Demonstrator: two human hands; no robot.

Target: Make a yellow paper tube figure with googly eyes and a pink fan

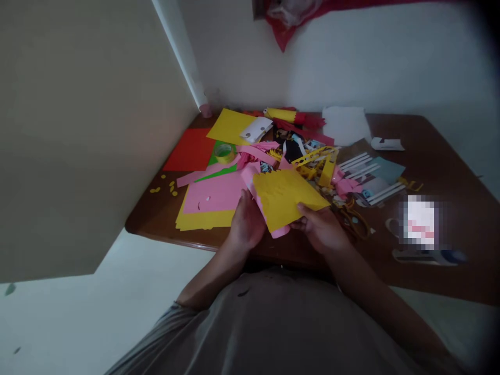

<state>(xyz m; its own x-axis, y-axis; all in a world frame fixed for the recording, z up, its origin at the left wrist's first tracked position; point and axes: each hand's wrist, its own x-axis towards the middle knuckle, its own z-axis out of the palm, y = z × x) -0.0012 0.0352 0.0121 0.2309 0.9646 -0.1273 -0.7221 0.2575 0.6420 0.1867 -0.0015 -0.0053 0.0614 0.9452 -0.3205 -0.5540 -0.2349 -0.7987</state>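
Note:
A yellow paper sheet [291,195] with a jagged upper edge is held out over the table's front edge. My right hand [322,226] pinches its lower right side, thumb on top and fingers beneath. Behind its left side lies a rolled pink paper [250,179], whose lower end shows below the sheet. My left hand [248,221] is closed round this pink roll, thumb up; its fingers are mostly hidden. Just left of it, a pink sheet [214,192] with a small curved mark rests on yellow sheets [203,220].
On the brown table [441,166] lie green tape [224,152], an orange sheet [189,148], yellow paper dots [172,186], heaped scraps, white strips [359,169], orange-handled scissors [357,221] and a white sheet [346,125]. A blurred patch covers something at right. A panel [78,130] stands at left.

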